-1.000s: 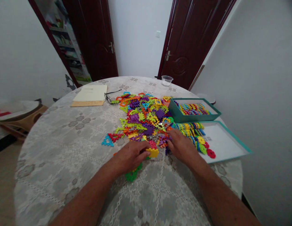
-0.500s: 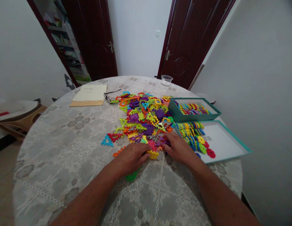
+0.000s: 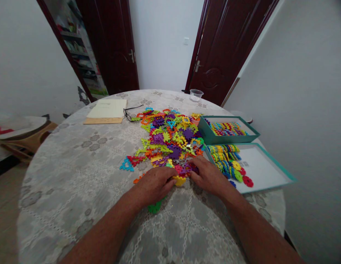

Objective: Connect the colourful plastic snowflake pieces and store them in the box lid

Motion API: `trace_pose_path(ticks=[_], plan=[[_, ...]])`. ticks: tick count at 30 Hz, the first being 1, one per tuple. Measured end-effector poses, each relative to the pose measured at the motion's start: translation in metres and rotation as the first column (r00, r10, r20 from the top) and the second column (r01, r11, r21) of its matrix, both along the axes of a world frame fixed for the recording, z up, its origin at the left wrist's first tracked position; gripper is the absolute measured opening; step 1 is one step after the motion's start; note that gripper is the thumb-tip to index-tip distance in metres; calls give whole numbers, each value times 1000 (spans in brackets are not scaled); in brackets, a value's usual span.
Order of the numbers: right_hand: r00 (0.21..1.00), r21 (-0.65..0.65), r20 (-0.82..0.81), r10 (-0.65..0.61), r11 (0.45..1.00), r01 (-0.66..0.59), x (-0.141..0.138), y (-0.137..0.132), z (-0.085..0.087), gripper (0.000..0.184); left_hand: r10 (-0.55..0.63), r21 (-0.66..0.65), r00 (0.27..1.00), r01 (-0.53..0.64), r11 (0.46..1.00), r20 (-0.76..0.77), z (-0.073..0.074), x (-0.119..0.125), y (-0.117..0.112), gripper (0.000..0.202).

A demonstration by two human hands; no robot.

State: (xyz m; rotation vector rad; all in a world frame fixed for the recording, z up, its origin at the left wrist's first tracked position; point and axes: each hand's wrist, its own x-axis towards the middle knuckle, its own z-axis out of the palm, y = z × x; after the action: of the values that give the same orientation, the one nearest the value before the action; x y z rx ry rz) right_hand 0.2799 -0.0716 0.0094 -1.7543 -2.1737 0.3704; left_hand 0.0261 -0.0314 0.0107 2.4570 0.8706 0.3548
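A heap of colourful toothed plastic building pieces (image 3: 174, 137) spreads over the middle of the table. My left hand (image 3: 156, 183) is at its near edge, fingers curled together, with a yellow toothed piece (image 3: 180, 181) at the thumb and fingertips. Close by, my right hand (image 3: 207, 174) bends its thumb and forefinger around a purple toothed piece (image 3: 189, 168) at the heap's front right. Its other fingers are hidden. Partly under my left wrist lies a green piece (image 3: 155, 207). A blue triangular piece (image 3: 127, 164) is at the heap's left.
On the right stand a teal box (image 3: 222, 139) with rows of sorted pieces and its lid-like tray (image 3: 269, 172) with stacked round pieces. Glasses (image 3: 128, 114) and a notepad (image 3: 106, 109) lie at the back left. A clear bowl (image 3: 196, 95) sits at the far edge.
My right thumb and forefinger have closed in around the purple piece. My left hand stays by the yellow piece. The whole view has shifted slightly.
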Motion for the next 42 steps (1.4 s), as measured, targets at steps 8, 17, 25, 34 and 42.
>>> trace_pose_path(ticks=[8,17,25,34,42], plan=[[991,151,12,-137,980,133,2,10,-9,28,10,15,998,-9,1000,-56,9,0,1,15],[982,124,87,-167,980,155,-4,12,-17,21,18,41,1000,-17,999,-24,4,-1,2,15],[981,89,-1,-195,977,194,-1,14,-14,21,6,12,1000,-6,1000,-16,4,-1,2,15],[963,86,116,-243,969,234,-7,13,-15,23,5,1,999,-5,1000,-41,6,-1,2,17],[972,45,81,-221,975,218,-17,16,-7,17,14,-20,1000,-14,1000,2,3,-1,2,17]])
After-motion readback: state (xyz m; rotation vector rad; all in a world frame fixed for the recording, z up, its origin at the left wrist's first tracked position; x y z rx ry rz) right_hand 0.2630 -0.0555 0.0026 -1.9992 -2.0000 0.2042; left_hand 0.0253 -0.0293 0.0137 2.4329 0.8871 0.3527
